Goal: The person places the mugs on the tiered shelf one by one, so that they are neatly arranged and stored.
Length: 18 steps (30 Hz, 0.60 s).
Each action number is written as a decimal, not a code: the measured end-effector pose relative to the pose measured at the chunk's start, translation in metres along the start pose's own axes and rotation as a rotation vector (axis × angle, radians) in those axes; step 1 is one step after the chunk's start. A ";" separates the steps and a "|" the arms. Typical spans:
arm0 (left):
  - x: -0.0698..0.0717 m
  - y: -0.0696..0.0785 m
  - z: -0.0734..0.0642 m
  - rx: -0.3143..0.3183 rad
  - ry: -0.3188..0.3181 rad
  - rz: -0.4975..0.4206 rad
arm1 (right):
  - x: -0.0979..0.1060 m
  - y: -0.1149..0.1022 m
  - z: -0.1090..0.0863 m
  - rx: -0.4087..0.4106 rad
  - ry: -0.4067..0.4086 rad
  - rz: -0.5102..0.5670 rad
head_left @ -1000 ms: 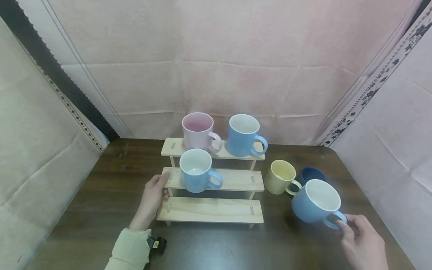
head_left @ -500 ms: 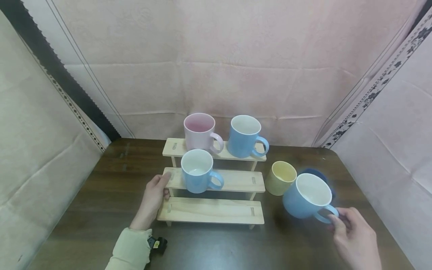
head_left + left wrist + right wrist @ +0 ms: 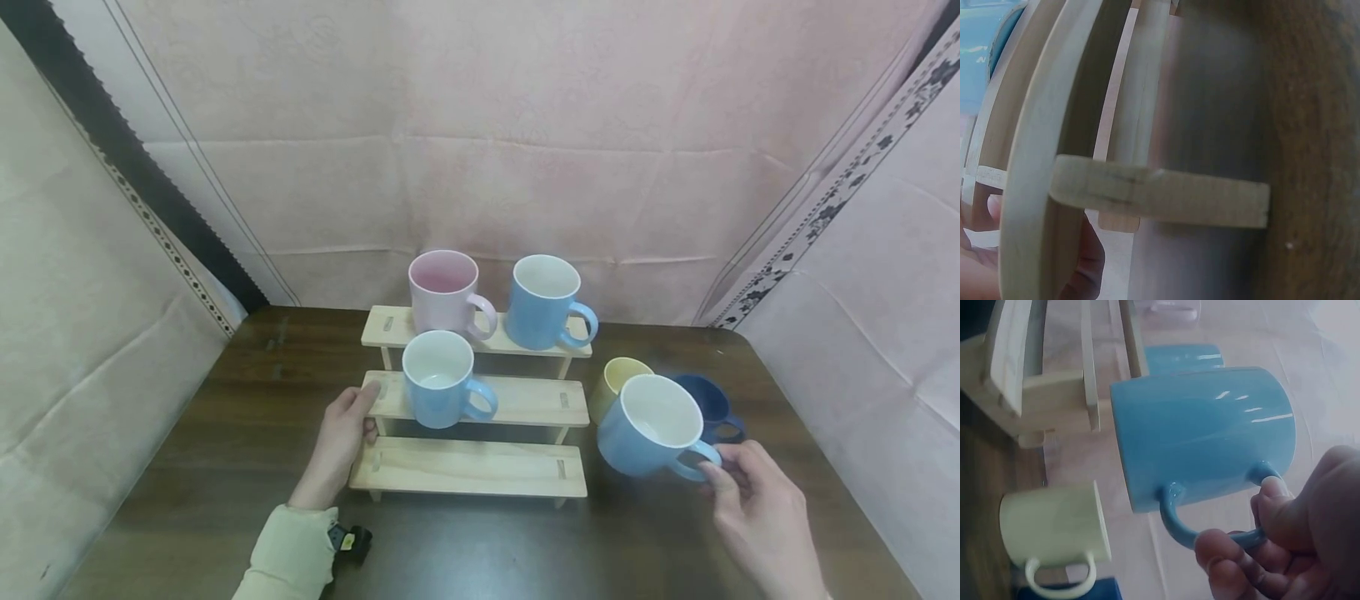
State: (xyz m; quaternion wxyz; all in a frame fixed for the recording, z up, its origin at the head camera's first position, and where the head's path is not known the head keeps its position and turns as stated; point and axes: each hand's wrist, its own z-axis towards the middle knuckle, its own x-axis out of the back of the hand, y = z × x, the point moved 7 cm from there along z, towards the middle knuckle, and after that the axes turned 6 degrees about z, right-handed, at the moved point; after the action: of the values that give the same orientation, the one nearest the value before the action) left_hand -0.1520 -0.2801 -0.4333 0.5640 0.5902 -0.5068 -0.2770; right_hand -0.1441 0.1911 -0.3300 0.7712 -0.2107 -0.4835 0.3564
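By its handle, my right hand (image 3: 765,508) pinches a light blue mug (image 3: 651,425) with a white inside; the mug is tilted and held off the table, right of the rack. My left hand (image 3: 341,442) grips the left end of the middle tier of a three-tier wooden rack (image 3: 468,467). On that tier stands another light blue mug (image 3: 437,379). The top tier carries a pink mug (image 3: 442,292) and a blue mug (image 3: 542,302). In the right wrist view, the held mug's handle (image 3: 1179,525) is between thumb and fingers.
Behind the held mug, a yellow mug (image 3: 619,373) and a dark blue mug (image 3: 707,400) stand on the dark wooden table (image 3: 225,467). The yellow one is partly hidden. Pale cloth (image 3: 480,167) hangs at the back and both sides.
My right hand has moved left with the light blue mug, which now covers part of the yellow mug. More of the dark blue mug shows. The left hand stays on the rack.
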 end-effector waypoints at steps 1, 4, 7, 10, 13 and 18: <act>0.000 0.000 0.000 0.001 0.000 0.005 | -0.001 -0.003 0.001 0.014 0.000 0.013; 0.000 0.001 0.001 0.001 0.002 0.011 | -0.006 -0.011 0.003 0.059 0.006 0.043; 0.000 0.001 0.002 0.001 0.001 0.017 | -0.010 -0.019 0.006 0.091 0.007 0.062; 0.000 0.001 0.002 0.004 0.000 0.017 | -0.015 -0.024 0.009 0.101 0.001 0.072; 0.000 0.000 0.002 0.008 -0.002 0.018 | -0.021 -0.026 0.012 0.103 -0.013 0.078; 0.000 -0.001 0.002 0.009 -0.002 0.014 | -0.031 -0.030 0.017 0.114 -0.043 0.092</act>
State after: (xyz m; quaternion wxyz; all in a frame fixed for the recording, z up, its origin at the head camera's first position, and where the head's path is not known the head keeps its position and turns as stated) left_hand -0.1538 -0.2808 -0.4347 0.5627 0.5889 -0.5128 -0.2712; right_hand -0.1576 0.1474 -0.3206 0.7543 -0.1806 -0.4686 0.4228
